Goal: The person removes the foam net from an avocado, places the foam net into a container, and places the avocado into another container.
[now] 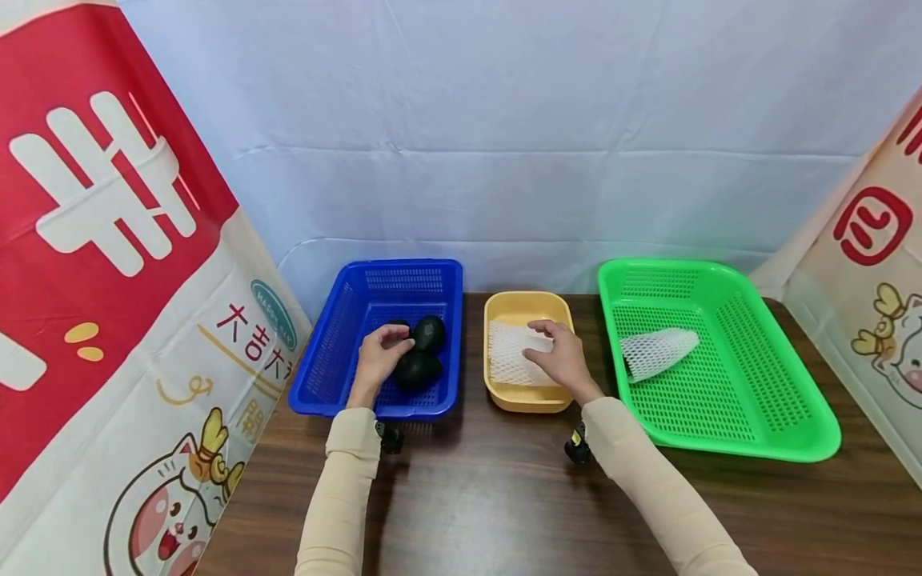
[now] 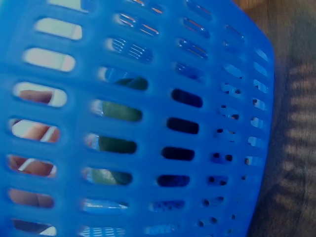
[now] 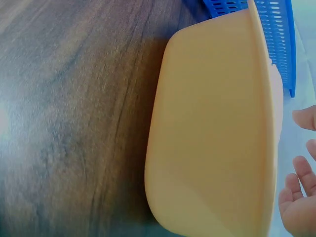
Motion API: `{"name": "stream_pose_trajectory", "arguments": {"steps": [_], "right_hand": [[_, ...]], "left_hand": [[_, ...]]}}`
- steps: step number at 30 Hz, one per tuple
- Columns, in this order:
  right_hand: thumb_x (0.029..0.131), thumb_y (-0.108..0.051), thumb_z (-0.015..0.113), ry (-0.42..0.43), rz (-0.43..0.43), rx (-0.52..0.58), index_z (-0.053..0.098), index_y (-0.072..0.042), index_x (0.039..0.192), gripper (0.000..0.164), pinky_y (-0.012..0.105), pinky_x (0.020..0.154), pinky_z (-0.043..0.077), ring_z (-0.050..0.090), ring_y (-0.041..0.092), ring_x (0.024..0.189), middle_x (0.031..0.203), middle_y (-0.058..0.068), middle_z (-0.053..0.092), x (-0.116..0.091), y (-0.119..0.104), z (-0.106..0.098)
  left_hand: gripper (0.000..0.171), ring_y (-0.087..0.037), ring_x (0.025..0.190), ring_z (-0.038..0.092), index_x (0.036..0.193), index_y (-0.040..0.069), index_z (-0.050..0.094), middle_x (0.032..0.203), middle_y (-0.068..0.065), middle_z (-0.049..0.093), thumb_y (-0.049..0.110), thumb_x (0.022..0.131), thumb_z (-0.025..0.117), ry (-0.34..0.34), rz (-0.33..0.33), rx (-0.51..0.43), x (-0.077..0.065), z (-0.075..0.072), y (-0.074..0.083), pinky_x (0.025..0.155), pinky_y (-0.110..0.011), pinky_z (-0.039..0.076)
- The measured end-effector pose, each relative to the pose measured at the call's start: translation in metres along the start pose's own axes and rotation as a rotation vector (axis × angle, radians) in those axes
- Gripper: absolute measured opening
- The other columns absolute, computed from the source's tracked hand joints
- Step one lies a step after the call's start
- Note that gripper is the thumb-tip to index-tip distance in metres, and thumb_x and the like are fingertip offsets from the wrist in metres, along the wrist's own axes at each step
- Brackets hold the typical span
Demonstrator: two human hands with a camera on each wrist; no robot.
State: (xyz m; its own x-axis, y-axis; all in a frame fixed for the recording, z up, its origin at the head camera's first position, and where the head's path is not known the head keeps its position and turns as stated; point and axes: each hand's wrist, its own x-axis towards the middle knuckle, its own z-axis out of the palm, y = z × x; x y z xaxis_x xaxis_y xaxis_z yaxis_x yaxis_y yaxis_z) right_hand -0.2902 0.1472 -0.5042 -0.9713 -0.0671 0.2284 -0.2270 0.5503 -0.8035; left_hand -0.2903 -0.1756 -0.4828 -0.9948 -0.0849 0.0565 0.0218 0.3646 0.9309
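Dark green avocados [image 1: 417, 370] lie together in the blue basket [image 1: 448, 392]. My left hand [image 1: 378, 358] reaches over them from the left, thumb and fingers parted, beside an avocado partly hidden by the fingers. Through the basket's slots the left wrist view shows parts of an avocado [image 2: 117, 145] and of the fingers. At the yellow tub [image 1: 529, 398], my right hand [image 1: 560, 358] hovers over white foam net sleeves [image 1: 513, 352], its thumb and fingers spread with nothing between them. That hand [image 3: 301, 207] shows above the tub's rim in the right wrist view.
To the right stands a green basket [image 1: 720, 384] containing a dark item in a white foam net sleeve [image 1: 659, 352]. All three containers sit along the back of the brown wooden table [image 1: 475, 496], against a pale cloth backdrop [image 1: 504, 160]. Printed banners flank both sides.
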Motion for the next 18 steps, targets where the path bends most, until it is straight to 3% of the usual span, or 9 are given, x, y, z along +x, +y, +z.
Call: {"name": "stream_pose_trajectory", "arguments": {"steps": [8, 18], "right_hand": [[0.082, -0.006, 0.077, 0.000, -0.071, 0.004, 0.061, 0.000, 0.124, 0.046, 0.054, 0.096, 0.039, 0.050, 0.041, 0.115, 0.121, 0.021, 0.057, -0.002, -0.011, -0.012], [0.086, -0.010, 0.075, 0.023, -0.102, -0.005, 0.060, -0.002, 0.127, 0.045, 0.053, 0.097, 0.039, 0.049, 0.037, 0.115, 0.123, 0.020, 0.055, 0.000, -0.026, -0.041]], "left_hand": [[0.023, -0.024, 0.106, 0.061, 0.116, 0.005, 0.066, 0.117, -0.015, 0.065, 0.011, 0.093, 0.067, 0.048, 0.154, -0.084, -0.002, 0.003, 0.016, 0.092, -0.041, 0.047], [0.035, -0.027, 0.108, 0.060, 0.121, 0.005, 0.063, 0.114, -0.011, 0.067, 0.007, 0.087, 0.072, 0.057, 0.357, 0.072, -0.013, 0.022, 0.054, 0.092, -0.042, 0.048]]}}
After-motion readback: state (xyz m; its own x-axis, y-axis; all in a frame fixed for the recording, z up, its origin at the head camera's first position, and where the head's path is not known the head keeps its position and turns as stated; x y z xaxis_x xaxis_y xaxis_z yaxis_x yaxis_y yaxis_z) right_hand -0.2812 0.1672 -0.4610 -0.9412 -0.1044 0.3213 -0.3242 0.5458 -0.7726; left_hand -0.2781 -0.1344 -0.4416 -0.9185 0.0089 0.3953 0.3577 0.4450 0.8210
